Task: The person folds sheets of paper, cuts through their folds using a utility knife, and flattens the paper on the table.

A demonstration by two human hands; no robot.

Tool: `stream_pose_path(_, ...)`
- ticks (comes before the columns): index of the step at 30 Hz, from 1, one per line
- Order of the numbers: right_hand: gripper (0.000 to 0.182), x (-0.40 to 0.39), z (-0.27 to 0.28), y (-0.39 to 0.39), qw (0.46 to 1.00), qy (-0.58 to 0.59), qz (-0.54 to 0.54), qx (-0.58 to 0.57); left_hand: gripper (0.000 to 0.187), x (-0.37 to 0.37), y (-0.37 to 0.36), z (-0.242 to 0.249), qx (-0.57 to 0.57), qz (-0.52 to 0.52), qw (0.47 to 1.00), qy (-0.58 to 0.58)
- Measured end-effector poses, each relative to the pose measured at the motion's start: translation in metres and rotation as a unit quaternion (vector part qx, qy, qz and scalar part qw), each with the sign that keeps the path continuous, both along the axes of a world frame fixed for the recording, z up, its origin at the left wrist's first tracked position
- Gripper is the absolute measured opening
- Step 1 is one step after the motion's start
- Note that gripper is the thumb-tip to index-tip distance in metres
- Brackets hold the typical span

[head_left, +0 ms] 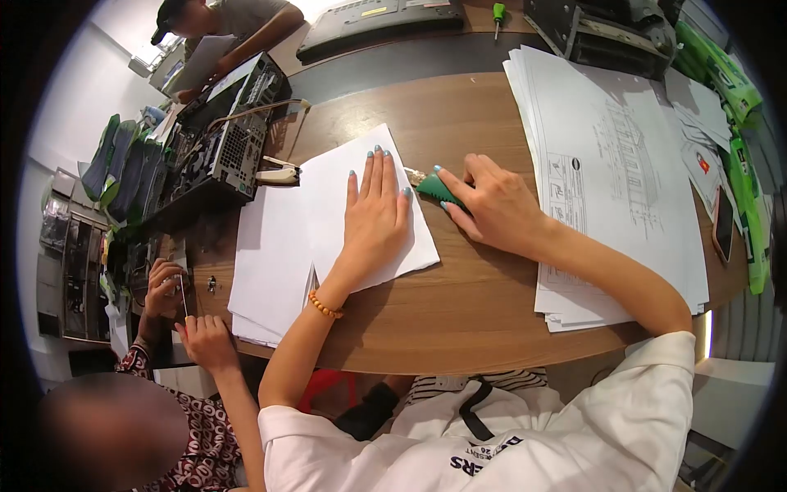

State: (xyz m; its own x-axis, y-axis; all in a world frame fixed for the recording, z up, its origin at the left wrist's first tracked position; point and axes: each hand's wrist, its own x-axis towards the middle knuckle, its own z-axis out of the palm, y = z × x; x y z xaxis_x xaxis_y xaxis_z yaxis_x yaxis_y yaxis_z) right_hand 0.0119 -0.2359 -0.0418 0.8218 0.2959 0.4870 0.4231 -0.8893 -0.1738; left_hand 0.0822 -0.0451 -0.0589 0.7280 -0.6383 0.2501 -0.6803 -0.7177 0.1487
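Note:
My left hand (375, 215) lies flat with its fingers stretched out, pressing on a white sheet of paper (320, 176). This sheet tops a loose pile that runs down toward the table's near edge. Closed around a green ridged handle (438, 190) is my right hand (504, 205), just right of the sheet. A pale, rough-looking end of this tool points at the paper's right edge; I cannot tell its exact kind. Orange beads circle my left wrist.
An opened computer case (234, 135) stands at left. A person's hands (209, 340) hold a thin screwdriver near small screws (213, 284). Another person (238, 33) holds paper behind. Printed drawings (607, 180), a phone (723, 221), a laptop (381, 25) and a green screwdriver (498, 15) surround the workspace.

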Motion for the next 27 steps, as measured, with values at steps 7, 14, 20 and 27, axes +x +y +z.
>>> stream_pose_path(7,0.040,-0.019,0.009,-0.013,1.000,0.017,0.006,-0.018,0.053,0.001,0.002,0.003,0.006,-0.054,0.998,0.019)
stream_pose_path(14,0.041,-0.016,0.006,-0.012,1.000,0.015,0.002,-0.004,0.054,0.000,0.002,0.002,0.009,-0.078,0.997,0.019)
stream_pose_path(20,0.040,-0.021,0.015,-0.015,0.999,0.043,-0.006,-0.007,0.055,-0.001,0.001,0.002,0.008,-0.084,0.996,0.019)
stream_pose_path(27,0.038,-0.005,0.012,-0.015,0.999,0.043,-0.018,-0.012,0.055,-0.002,0.001,0.003,0.016,-0.079,0.997,0.017)
